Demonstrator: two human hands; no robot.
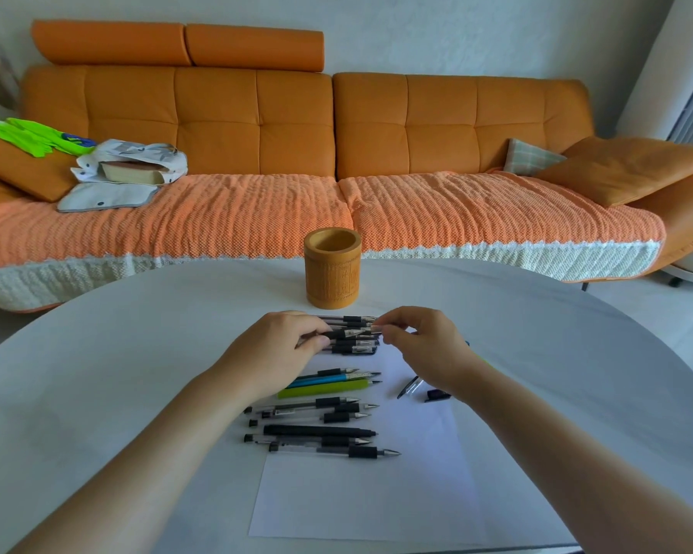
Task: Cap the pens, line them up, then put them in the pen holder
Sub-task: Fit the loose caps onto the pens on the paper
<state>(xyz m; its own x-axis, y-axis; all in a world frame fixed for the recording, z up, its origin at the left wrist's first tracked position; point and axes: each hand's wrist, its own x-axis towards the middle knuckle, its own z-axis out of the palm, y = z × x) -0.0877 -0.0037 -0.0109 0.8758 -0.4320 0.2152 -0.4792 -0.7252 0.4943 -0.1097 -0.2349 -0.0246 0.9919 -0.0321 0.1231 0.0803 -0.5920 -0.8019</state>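
Pens half sorted, holder not yet filled

Pens (329, 417) lie in three groups on a white sheet of paper (353, 497) on the round white table (97, 373). The far group (353, 337), at 12 o'clock from the sheet's middle, is under both hands. The left hand (281, 345) presses its fingers on the left ends of these pens, and the right hand (425, 345) pinches with thumb and forefinger at their right ends; whether it holds a cap or a pen tip I cannot tell. Both grips are narrow.

In the middle group there are coloured pens, among them a blue pen (321, 381) and a thick green pen (323, 389). The near group is black and clear pens, and several show bare metal tips pointing to 3 o'clock, so I judge they are not yet capped. At 3 o'clock from the middle group, a loose pen (411, 387) and what looks like a dark cap (437, 395) lie apart from the rows.

The pen holder (332, 267), a wooden cylinder, stands upright at 12 o'clock, just beyond the far group. No pen stands out above its rim and the inside that shows looks empty.

My judgement: lining up is partly done, capping is unfinished, and putting the pens in the holder has not started.
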